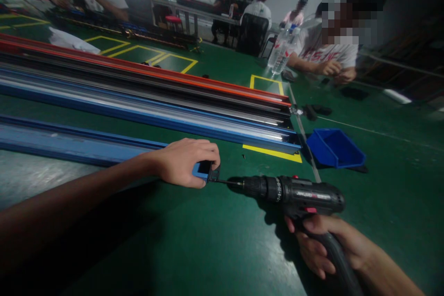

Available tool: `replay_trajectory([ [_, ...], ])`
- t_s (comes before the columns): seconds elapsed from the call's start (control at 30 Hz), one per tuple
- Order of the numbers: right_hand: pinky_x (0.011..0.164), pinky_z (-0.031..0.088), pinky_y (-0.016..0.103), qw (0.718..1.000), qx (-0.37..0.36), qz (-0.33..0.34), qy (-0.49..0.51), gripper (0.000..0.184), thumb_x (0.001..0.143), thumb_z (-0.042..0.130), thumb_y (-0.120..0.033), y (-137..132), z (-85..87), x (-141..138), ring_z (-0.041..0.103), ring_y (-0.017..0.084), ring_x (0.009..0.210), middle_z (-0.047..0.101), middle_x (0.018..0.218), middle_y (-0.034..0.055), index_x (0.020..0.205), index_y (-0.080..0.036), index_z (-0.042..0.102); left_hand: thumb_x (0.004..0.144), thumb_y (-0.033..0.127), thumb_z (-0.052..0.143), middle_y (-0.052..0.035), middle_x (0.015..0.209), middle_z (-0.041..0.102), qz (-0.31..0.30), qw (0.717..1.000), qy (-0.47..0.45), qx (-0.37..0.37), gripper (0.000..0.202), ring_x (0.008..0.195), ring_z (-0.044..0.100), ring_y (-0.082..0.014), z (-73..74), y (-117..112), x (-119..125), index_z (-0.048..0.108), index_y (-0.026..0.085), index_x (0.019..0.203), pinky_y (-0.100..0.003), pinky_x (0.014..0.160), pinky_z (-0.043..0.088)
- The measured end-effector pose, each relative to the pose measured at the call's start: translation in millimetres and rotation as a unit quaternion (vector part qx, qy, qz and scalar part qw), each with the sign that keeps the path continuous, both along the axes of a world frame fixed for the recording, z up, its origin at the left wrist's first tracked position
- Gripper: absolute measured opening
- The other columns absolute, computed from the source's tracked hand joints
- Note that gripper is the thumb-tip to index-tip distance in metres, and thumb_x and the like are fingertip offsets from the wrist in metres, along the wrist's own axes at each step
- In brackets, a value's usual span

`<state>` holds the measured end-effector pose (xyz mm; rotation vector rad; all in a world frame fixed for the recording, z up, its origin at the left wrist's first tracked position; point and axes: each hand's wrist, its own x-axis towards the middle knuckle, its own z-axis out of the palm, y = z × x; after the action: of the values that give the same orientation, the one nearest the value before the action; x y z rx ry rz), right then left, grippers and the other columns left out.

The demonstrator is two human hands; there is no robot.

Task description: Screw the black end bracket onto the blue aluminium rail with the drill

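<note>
My left hand (190, 162) is closed over the end of a blue metal rail (79, 143), its fingers pressing a small black end piece (214, 173) against the rail's tip. In my right hand (319, 245) is a black cordless drill (308, 196), gripped by its handle and lying level, pointing left. The long thin bit (225, 181) reaches from the chuck to the black end piece, at its lower edge. Whether the bit's tip sits in a screw is too small to tell.
Beyond the held rail lie several long rails, blue (208, 125) and orange-red (173, 71), side by side. A blue bin (335, 148) stands to the right on the green table (208, 249). Water bottles (282, 51) and a co-worker's hands (335, 71) are farther back.
</note>
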<state>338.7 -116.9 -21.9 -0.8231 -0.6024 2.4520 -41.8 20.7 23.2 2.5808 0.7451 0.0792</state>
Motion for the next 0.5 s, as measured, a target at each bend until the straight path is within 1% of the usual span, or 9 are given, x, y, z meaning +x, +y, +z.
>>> replay_trajectory([
  [0.37, 0.049, 0.054, 0.025, 1.000, -0.005, -0.017, -0.017, 0.022, 0.090, 0.067, -0.029, -2.2, 1.7, -0.6, 0.049, 0.008, 0.040, 0.053, 0.055, -0.0042, 0.099, -0.010, 0.071, 0.075, 0.029, 0.075, 0.0031, 0.110, 0.063, 0.000, 1.000, 0.000, 0.001, 0.026, 0.101, 0.057, -0.0200, -1.4, 0.5, 0.0, 0.060, 0.027, 0.097, -0.030, 0.079, 0.036],
  [0.5, 0.051, 0.055, 0.026, 1.000, 0.001, -0.019, -0.018, 0.022, 0.090, 0.066, -0.030, -3.0, -0.9, 1.0, 0.049, 0.008, 0.040, 0.052, 0.055, -0.0044, 0.099, -0.010, 0.070, 0.075, 0.029, 0.075, 0.0027, 0.109, 0.063, -0.003, 1.000, -0.002, 0.002, 0.025, 0.100, 0.057, -0.0200, -0.9, 0.6, 0.4, 0.060, 0.026, 0.096, -0.030, 0.080, 0.036],
])
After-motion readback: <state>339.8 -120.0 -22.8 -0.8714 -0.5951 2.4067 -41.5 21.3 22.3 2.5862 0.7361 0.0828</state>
